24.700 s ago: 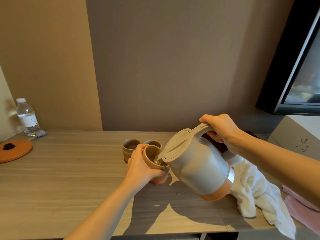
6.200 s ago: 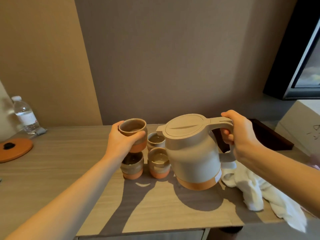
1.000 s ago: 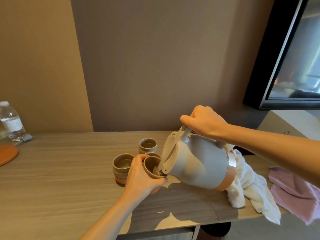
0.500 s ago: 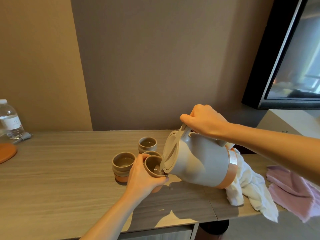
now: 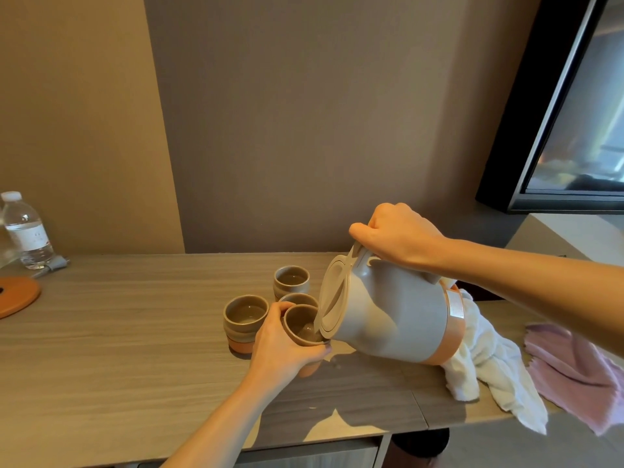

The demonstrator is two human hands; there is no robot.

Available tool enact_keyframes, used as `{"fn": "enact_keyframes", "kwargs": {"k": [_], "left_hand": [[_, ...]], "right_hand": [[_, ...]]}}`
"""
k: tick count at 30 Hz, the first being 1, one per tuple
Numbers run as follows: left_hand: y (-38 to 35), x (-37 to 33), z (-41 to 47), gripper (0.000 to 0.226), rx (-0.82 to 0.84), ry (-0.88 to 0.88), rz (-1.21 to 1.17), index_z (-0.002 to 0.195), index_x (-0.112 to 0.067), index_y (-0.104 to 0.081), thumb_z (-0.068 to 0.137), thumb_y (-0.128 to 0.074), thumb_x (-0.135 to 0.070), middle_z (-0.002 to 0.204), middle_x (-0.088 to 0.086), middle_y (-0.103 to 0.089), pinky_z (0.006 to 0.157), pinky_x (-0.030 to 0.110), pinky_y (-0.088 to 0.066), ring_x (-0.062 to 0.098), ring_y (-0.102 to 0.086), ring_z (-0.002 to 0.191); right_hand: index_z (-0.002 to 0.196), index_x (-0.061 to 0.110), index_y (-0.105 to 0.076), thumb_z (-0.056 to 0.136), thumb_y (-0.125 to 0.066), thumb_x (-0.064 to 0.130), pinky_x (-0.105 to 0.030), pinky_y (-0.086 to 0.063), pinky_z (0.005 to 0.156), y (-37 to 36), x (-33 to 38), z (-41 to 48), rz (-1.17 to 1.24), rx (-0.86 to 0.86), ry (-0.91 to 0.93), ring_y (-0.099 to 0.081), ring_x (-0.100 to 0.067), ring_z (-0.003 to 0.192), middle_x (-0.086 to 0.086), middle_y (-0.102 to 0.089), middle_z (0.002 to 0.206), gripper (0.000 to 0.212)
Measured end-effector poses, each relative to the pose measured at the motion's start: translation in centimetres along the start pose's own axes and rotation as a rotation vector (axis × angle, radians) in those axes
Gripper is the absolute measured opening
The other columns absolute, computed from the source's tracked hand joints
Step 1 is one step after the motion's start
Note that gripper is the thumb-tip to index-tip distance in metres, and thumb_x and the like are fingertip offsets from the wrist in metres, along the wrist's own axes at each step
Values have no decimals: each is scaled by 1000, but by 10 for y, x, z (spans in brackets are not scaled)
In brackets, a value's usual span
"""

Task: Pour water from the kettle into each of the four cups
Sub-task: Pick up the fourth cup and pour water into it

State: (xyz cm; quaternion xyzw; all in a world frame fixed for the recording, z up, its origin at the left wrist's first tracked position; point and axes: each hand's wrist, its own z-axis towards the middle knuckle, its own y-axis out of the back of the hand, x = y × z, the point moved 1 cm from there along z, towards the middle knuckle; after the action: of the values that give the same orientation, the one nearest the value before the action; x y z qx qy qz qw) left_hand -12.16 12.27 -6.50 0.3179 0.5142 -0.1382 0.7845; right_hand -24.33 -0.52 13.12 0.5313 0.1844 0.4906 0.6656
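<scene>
A grey kettle (image 5: 388, 315) with an orange band at its base is tipped steeply to the left; my right hand (image 5: 395, 234) grips its handle from above. Its spout hangs over a brown cup (image 5: 300, 324), tilted toward the kettle, which my left hand (image 5: 280, 346) holds just above the table, and water stands in that cup. Three more cups stand on the wooden table (image 5: 118, 349): one to the left (image 5: 244, 315), one at the back (image 5: 291, 282), and one (image 5: 297, 298) mostly hidden behind the held cup.
A white towel (image 5: 486, 363) lies bunched right of the kettle, with a pink cloth (image 5: 574, 369) hanging over the table's right edge. A water bottle (image 5: 25, 231) and an orange round lid (image 5: 15, 297) sit at the far left. A dark screen (image 5: 574, 113) hangs at upper right.
The kettle has tipped a little further over the held cup. Both hands have stayed almost where they were.
</scene>
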Motion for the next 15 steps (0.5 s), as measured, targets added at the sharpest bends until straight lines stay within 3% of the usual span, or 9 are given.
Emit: {"fn": "enact_keyframes", "kwargs": {"k": [9, 15], "left_hand": [[2, -3, -1, 78, -9, 17, -41, 111, -33, -48, 49, -95, -32, 102, -22, -59, 74, 11, -43, -6, -55, 96], [4, -3, -2, 80, -11, 35, -64, 113, -33, -48, 50, -96, -31, 104, -23, -58, 79, 16, -45, -3, -55, 98]], "right_hand": [[46, 15, -28, 88, -48, 33, -25, -22, 45, 2, 4, 2, -34, -4, -1, -23, -18, 46, 0, -25, 45, 50], [46, 15, -29, 90, -48, 33, -24, -22, 44, 5, 6, 4, -28, -2, 11, -23, -17, 45, 0, -26, 44, 51]]}}
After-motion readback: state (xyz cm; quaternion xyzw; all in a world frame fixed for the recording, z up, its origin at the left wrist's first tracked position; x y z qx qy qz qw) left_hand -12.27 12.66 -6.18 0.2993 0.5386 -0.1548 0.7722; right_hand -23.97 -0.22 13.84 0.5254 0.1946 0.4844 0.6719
